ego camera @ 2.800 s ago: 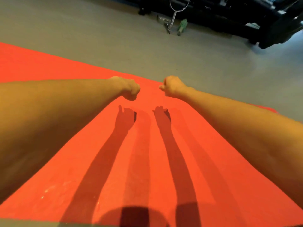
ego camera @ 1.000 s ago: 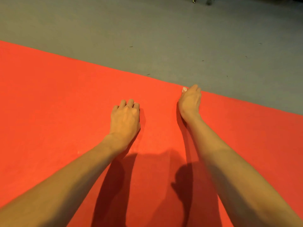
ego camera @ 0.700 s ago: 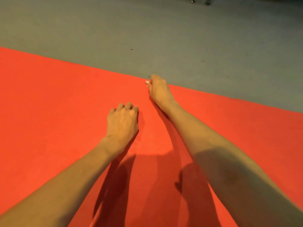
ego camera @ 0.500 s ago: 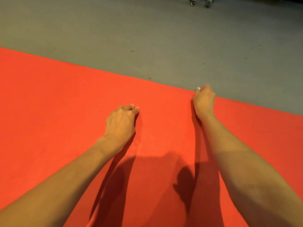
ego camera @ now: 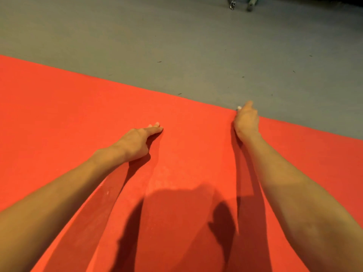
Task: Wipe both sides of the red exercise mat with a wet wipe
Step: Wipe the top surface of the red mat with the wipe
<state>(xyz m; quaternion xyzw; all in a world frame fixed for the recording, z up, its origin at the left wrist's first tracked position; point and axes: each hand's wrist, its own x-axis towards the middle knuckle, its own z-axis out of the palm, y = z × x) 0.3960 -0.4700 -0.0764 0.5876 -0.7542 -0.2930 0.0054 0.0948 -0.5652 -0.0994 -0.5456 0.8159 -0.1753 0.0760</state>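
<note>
across the grey floor [ego camera: 176, 46] the red exercise mat [ego camera: 78, 114] is lying flat, filling the near half of the view and running off the left, right and bottom. its far edge is slanting from upper left down to the right, so the long axis is probably running side to side in front of the person, though neither end is showing.

the left hand [ego camera: 135, 142] is bracing on the mat, and its fingers, curled a second ago, are now stretching out straight, pointing right and gripping nothing.

the right hand [ego camera: 246, 122] is the busy one: it was swinging left along the far edge, and now it is sliding back out to the right, sitting right on that edge. its fingers are curling round the wet wipe [ego camera: 239, 107], only a white sliver peeking out by the fingertips.

so the far strip of this face is getting its back-and-forth pass, and the flip to the other side is looking a way off yet.
</note>
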